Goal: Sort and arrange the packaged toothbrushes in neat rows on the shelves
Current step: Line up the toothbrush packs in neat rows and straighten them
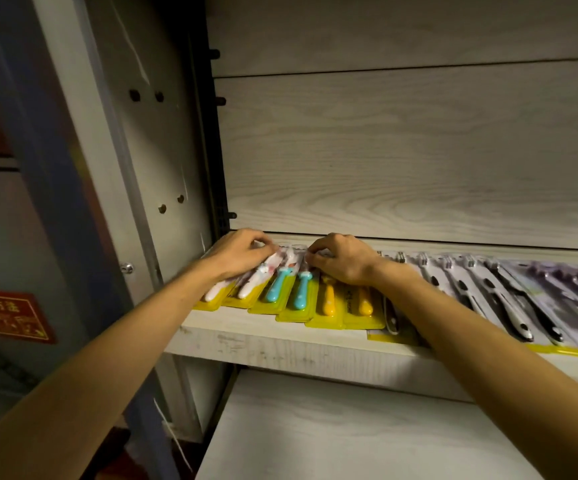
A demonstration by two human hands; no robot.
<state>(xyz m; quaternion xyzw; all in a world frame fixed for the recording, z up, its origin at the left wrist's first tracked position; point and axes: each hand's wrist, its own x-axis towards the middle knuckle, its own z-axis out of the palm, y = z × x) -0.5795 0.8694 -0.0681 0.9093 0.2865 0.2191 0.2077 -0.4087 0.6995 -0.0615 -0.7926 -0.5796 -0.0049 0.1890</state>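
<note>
i have both hands at the far edge of the shelf, at about 12 o'clock from me. my left hand lies on the white-handled toothbrush packs, fingers curled down onto their tops — my right hand does the same on the orange-handled packs. the blue-handled packs lie between them. toward 2 o'clock, a row of dark-handled packs overlaps along the shelf.
</note>
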